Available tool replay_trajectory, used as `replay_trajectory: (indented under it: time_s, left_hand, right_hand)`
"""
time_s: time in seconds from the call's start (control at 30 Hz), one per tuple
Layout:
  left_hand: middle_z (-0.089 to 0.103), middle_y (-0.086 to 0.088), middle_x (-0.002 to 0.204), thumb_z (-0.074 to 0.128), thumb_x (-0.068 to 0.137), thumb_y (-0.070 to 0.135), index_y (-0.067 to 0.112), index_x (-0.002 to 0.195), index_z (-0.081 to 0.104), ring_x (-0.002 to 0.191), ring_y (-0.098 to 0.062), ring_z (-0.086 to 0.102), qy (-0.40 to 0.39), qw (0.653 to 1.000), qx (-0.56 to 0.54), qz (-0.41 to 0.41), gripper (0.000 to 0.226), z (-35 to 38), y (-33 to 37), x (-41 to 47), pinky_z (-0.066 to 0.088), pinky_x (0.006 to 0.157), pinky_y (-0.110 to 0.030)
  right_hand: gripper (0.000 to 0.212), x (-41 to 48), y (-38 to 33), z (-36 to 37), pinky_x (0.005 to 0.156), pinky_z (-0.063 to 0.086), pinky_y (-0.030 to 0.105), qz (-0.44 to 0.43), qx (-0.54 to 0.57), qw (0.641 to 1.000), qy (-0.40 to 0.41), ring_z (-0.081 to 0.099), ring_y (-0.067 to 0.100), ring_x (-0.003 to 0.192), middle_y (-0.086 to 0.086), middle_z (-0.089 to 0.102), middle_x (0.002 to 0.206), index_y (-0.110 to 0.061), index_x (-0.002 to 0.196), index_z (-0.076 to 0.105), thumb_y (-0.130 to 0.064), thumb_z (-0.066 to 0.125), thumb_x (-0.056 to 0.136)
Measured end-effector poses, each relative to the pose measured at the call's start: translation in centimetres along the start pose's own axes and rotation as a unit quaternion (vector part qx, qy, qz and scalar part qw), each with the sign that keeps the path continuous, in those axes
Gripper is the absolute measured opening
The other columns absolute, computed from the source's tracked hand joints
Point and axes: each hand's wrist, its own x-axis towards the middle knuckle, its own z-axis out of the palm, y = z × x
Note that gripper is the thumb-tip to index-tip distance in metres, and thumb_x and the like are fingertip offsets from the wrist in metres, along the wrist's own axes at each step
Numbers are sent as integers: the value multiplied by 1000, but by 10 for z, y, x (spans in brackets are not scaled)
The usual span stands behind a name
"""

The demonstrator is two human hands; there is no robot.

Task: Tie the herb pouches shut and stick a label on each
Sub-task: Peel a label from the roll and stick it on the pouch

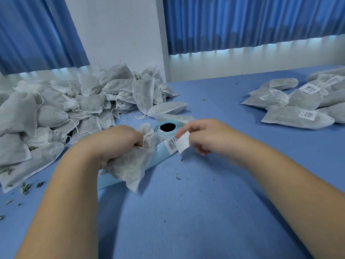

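My left hand grips a white herb pouch by its gathered neck, the drawstring looped at my fingers; the pouch hangs down over the blue backing strip. My right hand pinches a white label by its upper edge, lifted off the strip beside another printed label. The label roll stands just behind both hands, its strip trailing toward me.
A big heap of unlabelled pouches fills the left of the blue table. Several labelled pouches lie at the far right. Herb crumbs are scattered on the cloth. Blue curtains hang behind.
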Motion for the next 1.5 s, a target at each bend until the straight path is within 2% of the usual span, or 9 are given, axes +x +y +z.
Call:
replay_trajectory:
  time_s: [0.1,0.23,0.37,0.47,0.67,0.9,1.1,1.33,1.5]
  left_hand:
    - [55,-5,64,57,87,10,15,69,56,59,-20,52,-1,997,-63,53,19,0,5,-4,41,56,-28]
    - [64,-6,70,58,87,9,11,82,65,56,-16,60,-72,967,-206,131,9,9,18,-16,47,48,-21]
    - [63,-9,78,60,82,8,10,89,68,65,-20,60,-155,959,-197,134,11,28,26,-23,47,55,-23]
    - [62,-10,80,52,89,3,15,86,66,71,-22,59,-207,949,-199,130,19,39,27,-23,46,60,-26]
    - [65,-7,81,59,71,13,11,92,64,71,-18,65,-272,926,-228,127,21,44,25,-21,52,62,-25]
    - [68,-11,85,59,74,9,4,100,64,72,-20,68,-305,904,-282,100,27,40,27,-19,56,61,-26]
    - [70,-11,81,57,73,8,4,98,67,67,-20,70,-315,889,-323,76,27,36,25,-18,56,55,-28]
    - [70,-13,91,58,70,6,7,99,70,74,-24,70,-309,885,-343,56,32,33,22,-14,58,65,-30]
    - [71,-11,87,53,70,9,6,101,68,70,-21,71,-309,875,-368,57,34,32,22,-15,57,57,-27]
  right_hand:
    - [29,-5,-7,-9,53,40,25,-38,155,986,-50,51,15,57,-4,61,64,-11,92,71,3,51,77]
    - [33,-10,-18,-19,54,45,25,-105,376,912,-126,61,21,64,9,67,80,-6,101,64,-7,47,72]
    - [39,-16,-26,-27,60,53,27,-156,439,869,-164,68,25,75,9,68,84,-6,108,61,-13,56,71]
    - [30,-17,-25,-27,67,56,30,-164,401,888,-157,69,30,84,12,68,85,-5,106,62,-10,51,78]
    - [20,-14,-19,-17,74,58,35,-157,287,944,-50,70,34,87,22,66,90,1,102,64,5,48,91]
    - [25,-13,-20,-11,76,59,37,-206,129,965,97,72,28,85,10,73,85,-8,92,69,10,52,88]
    - [26,-17,-17,-4,77,56,31,-301,-61,938,160,68,11,80,-6,71,82,-25,84,70,-2,58,84]
    - [22,-16,-14,-5,72,54,32,-375,-161,892,197,63,11,77,0,69,84,-11,93,74,-1,59,81]
    - [20,-14,-12,-6,69,52,39,-412,-224,862,191,63,19,73,4,67,84,-9,89,75,3,63,80]
